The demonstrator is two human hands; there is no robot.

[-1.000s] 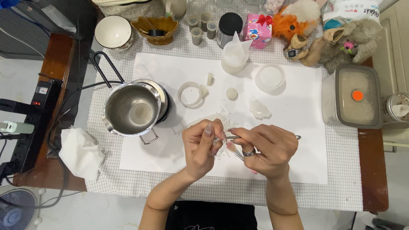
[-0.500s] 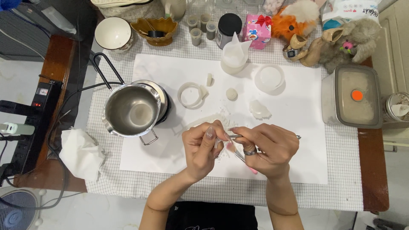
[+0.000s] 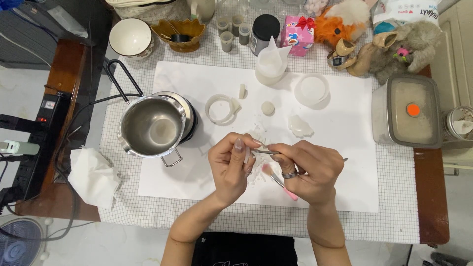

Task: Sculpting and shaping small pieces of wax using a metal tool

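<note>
Left hand (image 3: 231, 165): pinched on a small translucent wax piece (image 3: 246, 156), above the white sheet's (image 3: 197, 79) near edge. Right hand (image 3: 308, 170): closed on metal tweezers (image 3: 266, 152) and a pink-tipped brush (image 3: 278, 180). Risk: tweezers slipping, chipping the piece; fragments scattering toward the steel melting pot (image 3: 150, 125).

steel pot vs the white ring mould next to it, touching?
Apart. The head view shows a strip of bare white paper between the steel pot and the white ring mould; their rims do not meet.
</note>
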